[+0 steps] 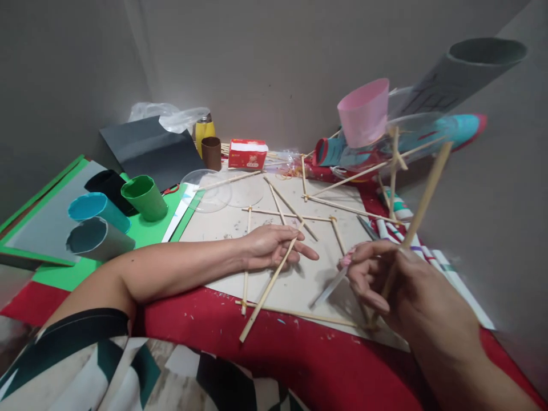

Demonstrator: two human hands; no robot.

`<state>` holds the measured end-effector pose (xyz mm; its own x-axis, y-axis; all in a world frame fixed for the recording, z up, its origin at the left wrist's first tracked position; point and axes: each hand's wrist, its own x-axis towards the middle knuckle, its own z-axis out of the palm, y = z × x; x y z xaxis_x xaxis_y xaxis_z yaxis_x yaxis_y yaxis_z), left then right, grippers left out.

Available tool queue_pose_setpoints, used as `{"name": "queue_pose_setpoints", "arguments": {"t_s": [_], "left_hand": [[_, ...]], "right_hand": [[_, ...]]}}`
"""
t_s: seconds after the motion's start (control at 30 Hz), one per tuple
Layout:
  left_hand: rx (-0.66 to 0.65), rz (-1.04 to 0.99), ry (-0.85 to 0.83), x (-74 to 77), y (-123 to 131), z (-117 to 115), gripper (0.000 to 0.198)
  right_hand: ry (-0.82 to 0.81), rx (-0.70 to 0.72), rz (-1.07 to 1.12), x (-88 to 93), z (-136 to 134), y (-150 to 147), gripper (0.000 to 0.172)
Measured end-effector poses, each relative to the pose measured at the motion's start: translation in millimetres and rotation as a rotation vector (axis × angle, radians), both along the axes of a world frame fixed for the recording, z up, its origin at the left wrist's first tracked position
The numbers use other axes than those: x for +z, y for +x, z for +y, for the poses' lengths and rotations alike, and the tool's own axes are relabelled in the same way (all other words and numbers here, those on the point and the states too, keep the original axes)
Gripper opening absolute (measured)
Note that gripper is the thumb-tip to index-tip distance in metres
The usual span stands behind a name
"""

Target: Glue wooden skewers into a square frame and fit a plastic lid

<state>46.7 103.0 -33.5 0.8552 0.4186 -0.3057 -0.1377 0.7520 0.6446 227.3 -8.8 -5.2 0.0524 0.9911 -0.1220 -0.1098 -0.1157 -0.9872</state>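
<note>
My left hand [276, 245] pinches a thin wooden stick [269, 291] between thumb and fingertips, the stick slanting down toward the table's front. In my right hand [398, 279] another wooden stick [423, 200] stands tilted, its upper end rising past the hand. A pale translucent rod [329, 290] with something pink at its top also sticks out from the right fingers; its kind is blurred. Beneath both hands lies a square frame of sticks [291, 215] joined at the corners. Loose sticks [289, 204] cross its far side, and a beige board [222, 228] is underneath.
Coloured paper tubes, among them a green tube [145, 197], stand at left. A red box [247, 154] and brown tube [211, 153] are at the back. A second stick frame [351, 205], pink cup shape [366, 114] and large grey tube [462, 74] occupy the right.
</note>
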Motion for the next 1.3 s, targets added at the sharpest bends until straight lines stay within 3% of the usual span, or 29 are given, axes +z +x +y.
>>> {"name": "queue_pose_setpoints", "arguments": {"t_s": [0.13, 0.37, 0.47, 0.73, 1.0, 1.13, 1.3], "left_hand": [[-0.07, -0.021, 0.023, -2.4, -1.6, 2.9, 0.016], [-0.082, -0.04, 0.068, -8.9, -3.5, 8.3, 0.014], [-0.077, -0.054, 0.096, -9.3, -4.2, 7.7, 0.008], [-0.112, -0.035, 0.149, -4.1, -6.1, 4.7, 0.011], [-0.085, -0.014, 0.102, 1.2, -10.1, 2.7, 0.008], [-0.054, -0.009, 0.12, 4.3, -11.7, 2.1, 0.006], [-0.049, -0.034, 0.134, 6.6, -12.3, 1.9, 0.014]], "right_hand": [[0.059, -0.031, -0.014, 4.4, -0.3, -0.3, 0.036], [0.045, -0.01, -0.081, 5.0, -4.7, -4.4, 0.04], [0.028, 0.056, -0.109, 6.0, -3.0, -7.3, 0.048], [0.01, 0.253, -0.1, 1.6, 2.1, -8.7, 0.053], [-0.022, 0.335, -0.082, -4.7, 2.3, -13.3, 0.049], [0.039, 0.353, -0.077, -2.5, 2.7, -16.0, 0.049], [0.068, 0.338, -0.024, 2.0, 2.5, -14.5, 0.048]]}}
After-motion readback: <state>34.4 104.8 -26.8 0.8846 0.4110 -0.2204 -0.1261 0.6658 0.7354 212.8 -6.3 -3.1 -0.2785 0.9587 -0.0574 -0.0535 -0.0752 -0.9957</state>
